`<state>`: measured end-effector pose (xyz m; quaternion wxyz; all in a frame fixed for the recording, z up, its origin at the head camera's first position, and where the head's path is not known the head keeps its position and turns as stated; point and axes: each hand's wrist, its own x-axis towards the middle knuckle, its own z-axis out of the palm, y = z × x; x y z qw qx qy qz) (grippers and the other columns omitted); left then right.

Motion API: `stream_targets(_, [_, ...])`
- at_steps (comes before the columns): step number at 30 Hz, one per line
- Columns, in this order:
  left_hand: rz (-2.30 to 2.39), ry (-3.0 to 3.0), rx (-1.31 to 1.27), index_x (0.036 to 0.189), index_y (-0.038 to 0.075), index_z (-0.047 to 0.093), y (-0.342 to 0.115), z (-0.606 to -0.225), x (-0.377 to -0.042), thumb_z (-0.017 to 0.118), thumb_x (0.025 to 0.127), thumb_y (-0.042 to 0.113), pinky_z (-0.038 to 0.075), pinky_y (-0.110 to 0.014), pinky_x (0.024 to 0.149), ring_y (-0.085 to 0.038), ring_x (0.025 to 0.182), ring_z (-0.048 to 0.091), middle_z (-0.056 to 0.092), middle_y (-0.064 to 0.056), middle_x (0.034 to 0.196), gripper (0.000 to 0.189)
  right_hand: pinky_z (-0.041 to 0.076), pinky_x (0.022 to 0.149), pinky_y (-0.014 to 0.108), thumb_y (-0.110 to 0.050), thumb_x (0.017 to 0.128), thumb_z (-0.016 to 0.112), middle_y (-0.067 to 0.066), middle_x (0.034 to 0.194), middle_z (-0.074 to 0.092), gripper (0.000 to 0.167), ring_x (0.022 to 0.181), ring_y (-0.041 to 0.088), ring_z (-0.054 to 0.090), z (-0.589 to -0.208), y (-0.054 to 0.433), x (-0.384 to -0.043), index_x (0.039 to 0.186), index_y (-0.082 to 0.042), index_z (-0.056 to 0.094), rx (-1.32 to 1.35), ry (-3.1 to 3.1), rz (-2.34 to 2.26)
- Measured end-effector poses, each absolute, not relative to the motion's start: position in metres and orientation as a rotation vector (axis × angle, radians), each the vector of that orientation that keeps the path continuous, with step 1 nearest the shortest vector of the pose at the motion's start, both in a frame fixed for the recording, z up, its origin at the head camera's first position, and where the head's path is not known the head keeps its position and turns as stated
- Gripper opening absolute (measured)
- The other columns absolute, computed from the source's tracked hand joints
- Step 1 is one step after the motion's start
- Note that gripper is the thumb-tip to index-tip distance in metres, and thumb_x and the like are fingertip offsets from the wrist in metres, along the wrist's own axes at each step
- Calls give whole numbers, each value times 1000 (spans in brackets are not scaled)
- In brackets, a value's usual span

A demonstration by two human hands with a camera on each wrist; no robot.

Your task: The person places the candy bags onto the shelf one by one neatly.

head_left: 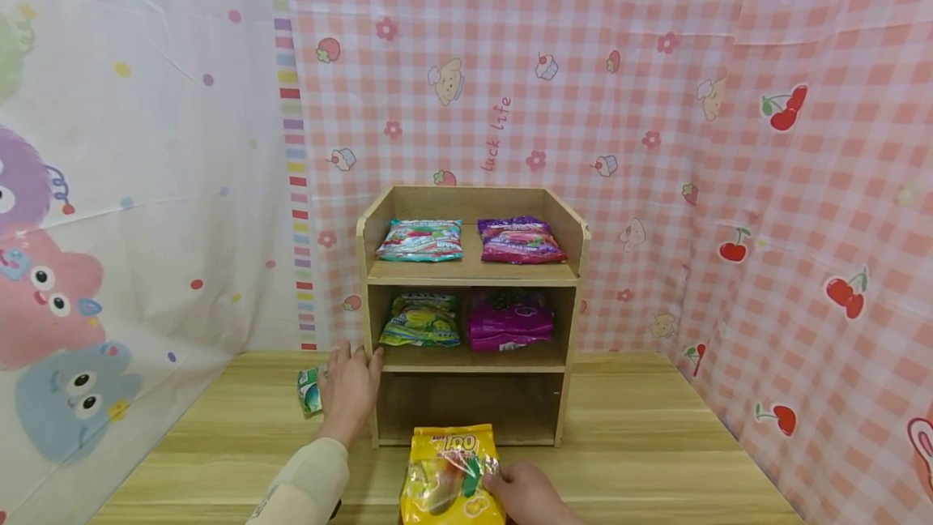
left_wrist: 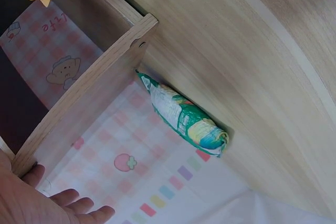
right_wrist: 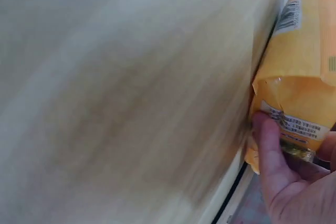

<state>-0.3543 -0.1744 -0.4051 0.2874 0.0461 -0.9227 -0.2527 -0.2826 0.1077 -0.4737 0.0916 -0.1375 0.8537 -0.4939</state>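
Note:
My right hand point(head_left: 530, 495) grips a yellow candy bag point(head_left: 450, 486) by its side, in front of the shelf's bottom level. In the right wrist view, the fingers press against the bag's orange-yellow back point(right_wrist: 296, 103), close over the table. My left hand point(head_left: 351, 390) is at the left side panel of the small wooden shelf point(head_left: 474, 369). Its fingers are spread and hold nothing, and one digit rests at the panel's edge in the left wrist view. A green candy bag point(left_wrist: 181, 116) lies on the table left of the shelf, partly behind the left hand in the head view.
On the top level lie a teal-and-white bag point(head_left: 420, 241) and a purple bag point(head_left: 519, 240). The middle level holds a green-yellow bag point(head_left: 421, 320) and a magenta bag point(head_left: 509, 321). Patterned cloth hangs behind and beside the wooden table point(head_left: 634, 436).

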Motion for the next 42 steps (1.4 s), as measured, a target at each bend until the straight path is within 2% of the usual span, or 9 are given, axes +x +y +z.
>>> stream_targets(8, [-669,-2463,117,116,-7,65,-174,-405,-354,46,105,35,33,-70,98,-43,122,46,52,-27,132,48,58,65,31,-11,103,53,8,83,71,28,70,13,67,-478,105,-282,107,12,68,-398,2297,-1731])
stream_targets(20, [-676,-2465,127,113,-7,66,-174,-405,-354,46,105,36,31,-71,100,-44,126,44,50,-27,135,48,59,70,36,-16,105,50,11,91,71,34,79,17,68,-476,112,-290,110,14,67,-469,2211,-1890])
stream_targets(30, [-675,-2462,133,116,-7,65,-174,-404,-354,45,105,37,31,-71,101,-44,128,43,48,-28,138,49,56,57,30,-16,106,46,8,84,71,36,65,12,64,-452,131,-305,111,15,66,-336,2382,-1917])
stream_targets(34, [-675,-2463,134,114,-7,65,-174,-405,-355,45,105,37,31,-71,101,-43,126,44,50,-27,136,49,56,57,31,-16,107,44,5,82,70,39,63,13,64,-447,141,-314,117,16,63,-215,2397,-1943])
stream_targets(42, [-676,-2483,136,123,-8,62,-174,-404,-354,44,106,37,29,-71,102,-45,132,39,45,-28,143,51,57,58,36,-17,107,44,7,78,68,38,63,15,64,-452,152,-335,110,15,65,-33,2445,-2021])
